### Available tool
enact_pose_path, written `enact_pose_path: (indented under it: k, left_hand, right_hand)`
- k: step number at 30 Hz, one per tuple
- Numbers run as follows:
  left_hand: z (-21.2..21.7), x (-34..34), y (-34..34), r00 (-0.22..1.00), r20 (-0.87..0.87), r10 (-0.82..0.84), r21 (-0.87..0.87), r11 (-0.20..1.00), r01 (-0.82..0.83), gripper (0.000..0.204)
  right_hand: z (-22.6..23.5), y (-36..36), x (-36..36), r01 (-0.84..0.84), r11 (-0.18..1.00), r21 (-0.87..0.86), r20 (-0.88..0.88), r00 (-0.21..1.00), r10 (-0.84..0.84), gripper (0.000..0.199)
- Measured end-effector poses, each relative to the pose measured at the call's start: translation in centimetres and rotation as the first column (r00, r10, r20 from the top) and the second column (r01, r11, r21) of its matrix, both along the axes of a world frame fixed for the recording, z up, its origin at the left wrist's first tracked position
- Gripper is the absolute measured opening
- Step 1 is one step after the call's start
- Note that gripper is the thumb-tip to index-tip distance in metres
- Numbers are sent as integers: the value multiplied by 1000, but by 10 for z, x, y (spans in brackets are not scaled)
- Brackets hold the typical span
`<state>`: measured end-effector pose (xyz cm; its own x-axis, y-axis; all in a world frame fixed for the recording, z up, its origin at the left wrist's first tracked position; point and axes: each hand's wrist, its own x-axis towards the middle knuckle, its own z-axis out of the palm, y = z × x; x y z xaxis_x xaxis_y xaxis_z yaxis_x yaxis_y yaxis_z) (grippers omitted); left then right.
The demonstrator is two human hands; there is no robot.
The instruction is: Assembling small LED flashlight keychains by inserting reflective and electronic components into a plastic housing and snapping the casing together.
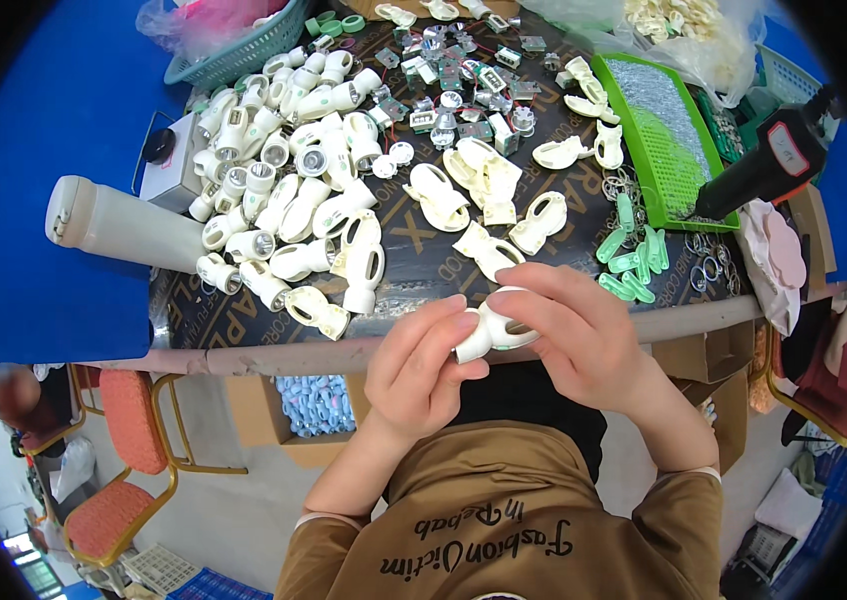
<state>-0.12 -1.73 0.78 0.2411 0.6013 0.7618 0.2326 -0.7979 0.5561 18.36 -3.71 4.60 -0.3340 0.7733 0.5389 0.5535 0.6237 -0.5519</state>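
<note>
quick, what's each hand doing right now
Left hand: closed, holding one end of a white, rounded plastic casing.
Right hand: closed, holding the same casing's other end.

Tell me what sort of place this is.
Probably a small assembly workshop: the table holds many white flashlight-like bodies, loose electronic-looking modules and a green tray of tiny silvery pieces.

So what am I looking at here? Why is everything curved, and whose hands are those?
There's no machine: it's a person working bare-handed. The camera sits on their head, looking down, and its fisheye lens bends straight edges. The left hand and right hand hold a small white plastic piece between them, by the table edge. On the table lie a heap of white torch-like pieces, green clips and a green tray with silvery contents.
</note>
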Motion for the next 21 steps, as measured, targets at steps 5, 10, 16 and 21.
enact_pose_path:
  k: [5, 10, 16, 21]
  left_hand:
    - [4, -3, 0, 996, -65, -62, -84, 995, 57, 38]
    - [17, -12, -4, 706, 659, -262, -672, 218, 708, 69]
    - [26, -10, 9, 593, 710, -380, -704, -402, 586, 63]
    - [24, -12, 10, 664, 659, -353, -747, -409, 525, 55]
  right_hand:
    - [-2, 1, 5, -6, 1000, -2, -10, 1000, 5, 37]
    - [-4, -5, 8, -158, 987, -38, 20, 987, 159, 37]
    - [-7, -8, 4, -271, 956, -114, -62, 962, 265, 30]
    - [-5, -7, 17, -137, 990, -43, 77, 987, 140, 33]
